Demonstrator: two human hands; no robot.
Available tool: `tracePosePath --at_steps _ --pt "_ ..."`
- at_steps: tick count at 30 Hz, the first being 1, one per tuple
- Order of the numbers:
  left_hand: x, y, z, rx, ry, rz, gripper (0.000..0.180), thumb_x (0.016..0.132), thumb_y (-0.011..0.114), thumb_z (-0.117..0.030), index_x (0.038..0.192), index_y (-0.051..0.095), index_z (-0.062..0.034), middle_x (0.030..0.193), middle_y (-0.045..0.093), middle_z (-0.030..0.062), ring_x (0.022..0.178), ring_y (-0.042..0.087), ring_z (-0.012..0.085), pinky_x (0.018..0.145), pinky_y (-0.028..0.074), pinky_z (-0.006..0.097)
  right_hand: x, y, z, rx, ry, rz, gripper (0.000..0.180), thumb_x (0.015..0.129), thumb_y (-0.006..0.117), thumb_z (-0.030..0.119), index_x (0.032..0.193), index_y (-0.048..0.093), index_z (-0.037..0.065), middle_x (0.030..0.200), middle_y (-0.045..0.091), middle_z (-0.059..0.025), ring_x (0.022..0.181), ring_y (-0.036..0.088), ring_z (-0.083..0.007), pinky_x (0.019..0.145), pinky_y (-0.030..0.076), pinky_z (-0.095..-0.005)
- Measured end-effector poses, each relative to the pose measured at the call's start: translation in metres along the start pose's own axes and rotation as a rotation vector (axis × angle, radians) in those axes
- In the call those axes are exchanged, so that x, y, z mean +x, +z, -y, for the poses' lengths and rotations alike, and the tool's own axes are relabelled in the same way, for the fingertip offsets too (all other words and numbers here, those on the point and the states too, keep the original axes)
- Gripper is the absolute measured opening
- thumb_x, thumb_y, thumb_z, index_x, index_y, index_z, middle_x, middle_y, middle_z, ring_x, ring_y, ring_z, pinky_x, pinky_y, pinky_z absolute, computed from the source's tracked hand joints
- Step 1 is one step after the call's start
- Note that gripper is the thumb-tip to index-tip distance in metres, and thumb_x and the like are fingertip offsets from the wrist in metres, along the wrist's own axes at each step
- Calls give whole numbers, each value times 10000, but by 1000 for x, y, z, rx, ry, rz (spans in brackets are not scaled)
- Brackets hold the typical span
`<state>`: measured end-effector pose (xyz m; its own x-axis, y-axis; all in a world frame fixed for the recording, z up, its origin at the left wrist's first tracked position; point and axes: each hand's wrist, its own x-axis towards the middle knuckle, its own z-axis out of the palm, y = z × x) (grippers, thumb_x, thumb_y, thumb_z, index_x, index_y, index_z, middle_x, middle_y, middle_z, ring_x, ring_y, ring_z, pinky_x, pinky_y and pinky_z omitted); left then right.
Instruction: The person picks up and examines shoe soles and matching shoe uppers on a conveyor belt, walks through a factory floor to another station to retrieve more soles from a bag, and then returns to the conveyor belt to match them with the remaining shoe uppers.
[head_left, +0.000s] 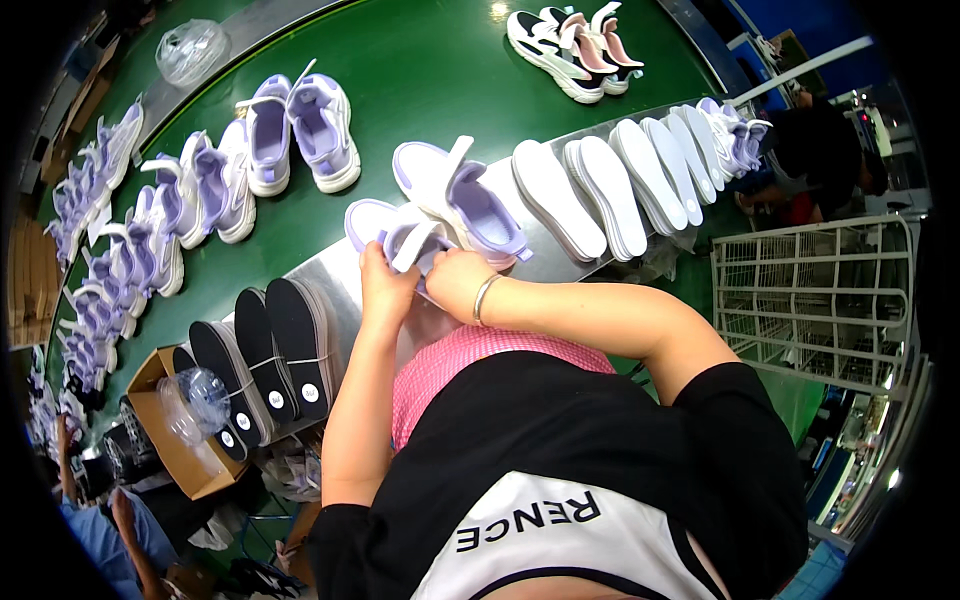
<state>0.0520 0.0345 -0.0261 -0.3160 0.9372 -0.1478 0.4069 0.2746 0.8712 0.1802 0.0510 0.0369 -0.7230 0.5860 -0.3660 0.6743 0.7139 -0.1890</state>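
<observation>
A white and lavender sneaker (370, 218) lies close in front of me, its toe pointing away to the left. My left hand (385, 285) is closed on the near side of its collar. My right hand (462, 282), with a bangle at the wrist, has its fingers curled at the shoe's opening, and they hide part of the heel. Whether the fingers pinch an insole or only the lining cannot be seen. Just beyond, touching it, stands the matching sneaker (485, 215) with its strap raised.
White insoles (555, 200) lie in stacks to the right on the metal ledge, and bundled black insoles (297, 345) to the left. A cardboard box (205, 470) holds clear plastic. More lavender sneakers (320, 130) line the green belt (420, 80). A wire rack (815, 300) stands at right.
</observation>
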Motion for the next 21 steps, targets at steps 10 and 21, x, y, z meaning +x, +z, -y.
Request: tracePosePath --at_steps 10,21 --pt "-9 3 -12 3 -28 -14 363 606 555 1 962 493 33 872 563 131 799 551 219 699 438 299 -24 -38 -7 146 80 227 167 653 545 153 718 626 22 747 601 -160 714 592 -276 618 466 -350" --pt "-13 12 -4 -389 -248 93 382 569 584 -33 937 499 21 944 479 147 843 517 242 741 435 302 12 -8 -7 211 150 219 268 777 444 162 1001 521 37 988 561 -160 876 562 -261 710 454 -351"
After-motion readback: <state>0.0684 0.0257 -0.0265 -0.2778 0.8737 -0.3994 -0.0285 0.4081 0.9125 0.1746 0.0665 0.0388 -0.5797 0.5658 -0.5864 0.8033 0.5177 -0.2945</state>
